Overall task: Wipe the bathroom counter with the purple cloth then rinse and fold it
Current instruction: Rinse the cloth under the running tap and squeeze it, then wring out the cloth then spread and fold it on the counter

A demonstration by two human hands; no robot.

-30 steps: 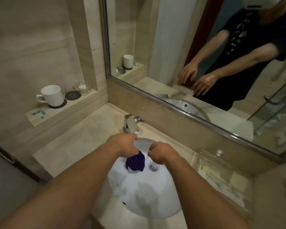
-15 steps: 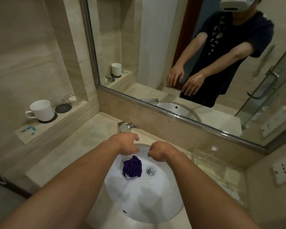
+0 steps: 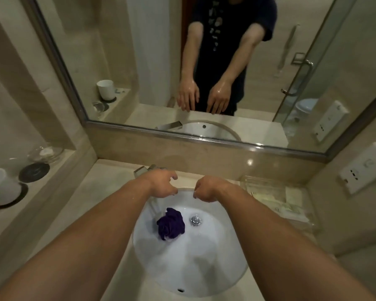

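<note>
1. Glass mirror (image 3: 156, 61) fills the upper half of the frame and reflects a person in a dark shirt.
2. Beige stone counter (image 3: 109, 187) runs across the middle of the frame, directly under the mirror.
3. White sink (image 3: 193, 261) is set into the counter at lower centre.
4. The left hand (image 3: 161, 185) and right hand (image 3: 206, 190) hang side by side over the sink's far rim, at centre; their fingers droop loosely apart and grip nothing.
5. Purple cloth (image 3: 170, 223) lies crumpled in the sink bowl, below the left hand and just left of the drain (image 3: 196, 220), apart from both hands.
6. Chrome drain sits below the right hand.
</note>
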